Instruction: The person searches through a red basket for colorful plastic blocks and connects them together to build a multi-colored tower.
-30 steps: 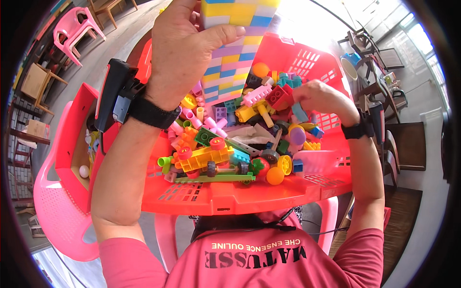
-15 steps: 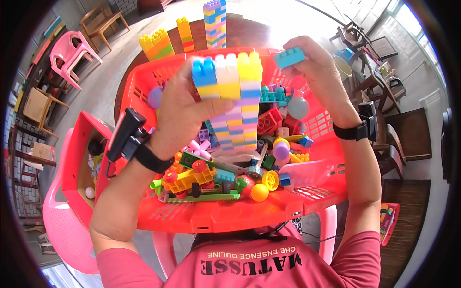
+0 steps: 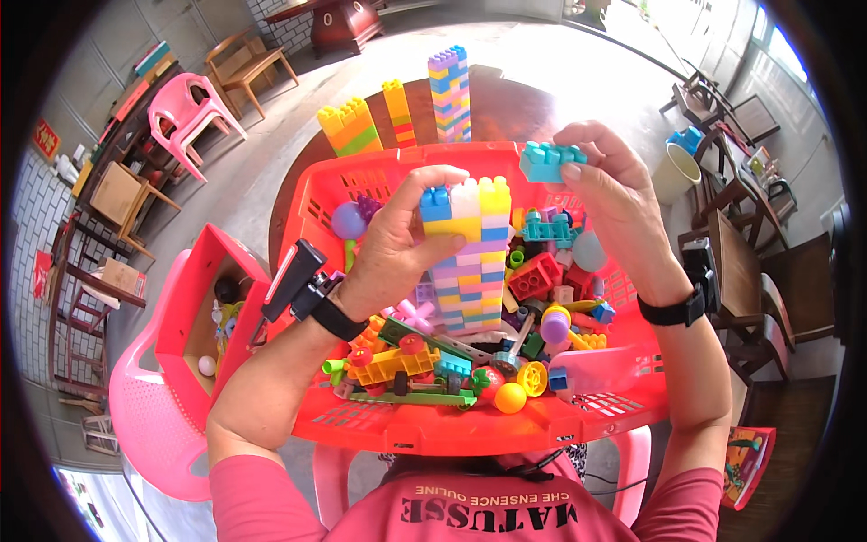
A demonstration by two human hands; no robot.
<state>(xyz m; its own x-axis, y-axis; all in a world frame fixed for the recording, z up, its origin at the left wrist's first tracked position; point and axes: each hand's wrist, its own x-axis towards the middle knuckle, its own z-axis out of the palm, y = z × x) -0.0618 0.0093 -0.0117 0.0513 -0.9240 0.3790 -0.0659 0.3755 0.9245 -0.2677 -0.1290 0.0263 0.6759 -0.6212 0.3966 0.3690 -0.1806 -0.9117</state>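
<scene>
My left hand (image 3: 402, 239) is closed round the upper part of a tall toy-block tower (image 3: 468, 262), built of blue, white, yellow and lilac bricks. The tower stands upright over the red plastic basket (image 3: 397, 440); its foot is among the loose toys. To the right of its top and slightly higher, my right hand (image 3: 612, 185) pinches a teal toy brick (image 3: 553, 163) with its studs facing up. Brick and tower are apart. Below lie a yellow toy vehicle (image 3: 393, 369), an orange ball (image 3: 509, 397) and a red brick (image 3: 535, 276).
Behind the basket, a round brown table (image 3: 515, 113) bears a tall multicoloured block tower (image 3: 450, 95) and two shorter yellow-orange block stacks (image 3: 349, 126). On the left, a red box (image 3: 183, 334) with toys rests on a pink chair (image 3: 144, 411). Wooden chairs stand farther off.
The whole scene sits lower and farther right in the picture. Both hands keep their hold on the tower and the teal brick. The brick's studs now face more upward.
</scene>
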